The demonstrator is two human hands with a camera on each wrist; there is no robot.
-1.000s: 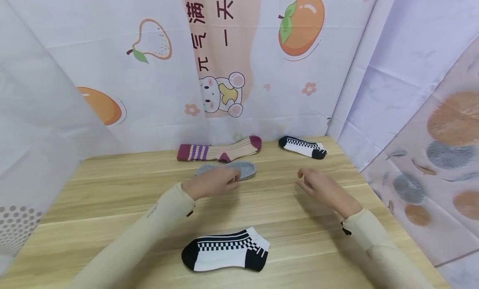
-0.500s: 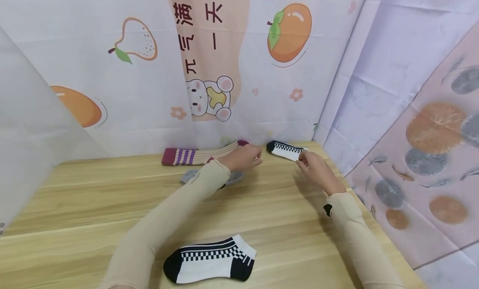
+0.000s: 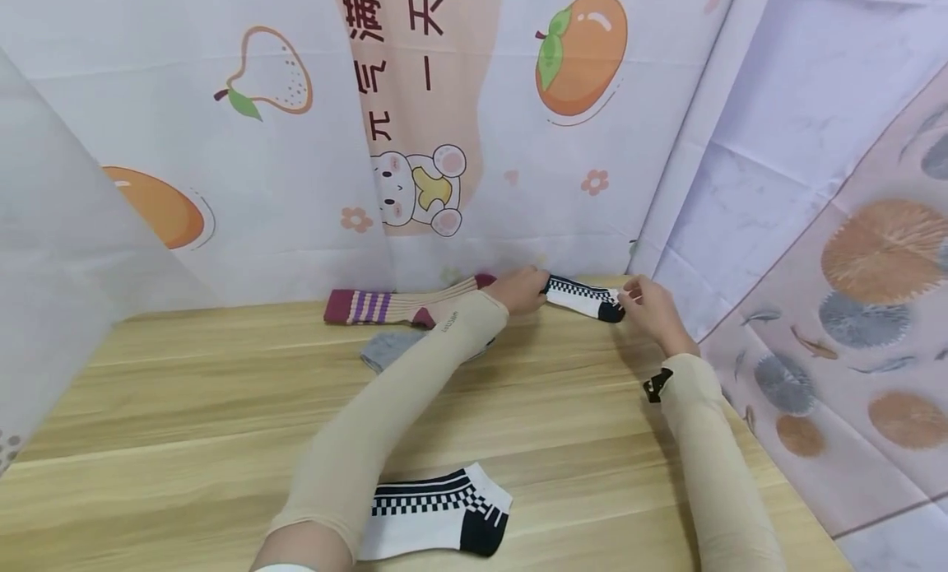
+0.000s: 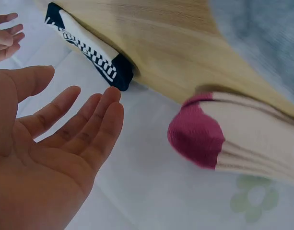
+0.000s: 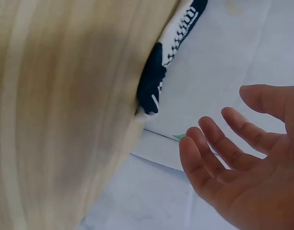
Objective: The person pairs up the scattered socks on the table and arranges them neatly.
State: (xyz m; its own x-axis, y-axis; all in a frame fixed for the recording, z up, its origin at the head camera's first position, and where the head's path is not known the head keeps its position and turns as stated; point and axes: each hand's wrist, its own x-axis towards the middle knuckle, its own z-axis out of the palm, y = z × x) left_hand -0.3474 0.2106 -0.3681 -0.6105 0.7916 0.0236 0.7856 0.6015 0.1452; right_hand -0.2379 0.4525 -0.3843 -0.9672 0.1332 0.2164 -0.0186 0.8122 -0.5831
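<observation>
A black-and-white checkered ankle sock (image 3: 581, 298) lies at the back right of the table, between my two hands. Beside its black toe end is my left hand (image 3: 521, 290), fingers loosely bent; the left wrist view shows the palm and the same sock (image 4: 89, 50) apart from the fingertips. At the sock's cuff end hovers my right hand (image 3: 655, 313), whose relaxed fingers hold nothing in the right wrist view. A matching ankle sock (image 3: 422, 518) lies flat near the front, its toe hidden by my left arm.
A cream sock with maroon ends and purple stripes (image 3: 396, 306) lies along the back edge. In front of it is a grey sock (image 3: 392, 348), partly covered by my left sleeve. Printed white cloth (image 3: 296, 193) hangs behind the wooden table (image 3: 185, 407).
My left hand has moved right and away from me, past the grey and striped socks to the far checkered sock's toe. My right hand has moved forward to its cuff.
</observation>
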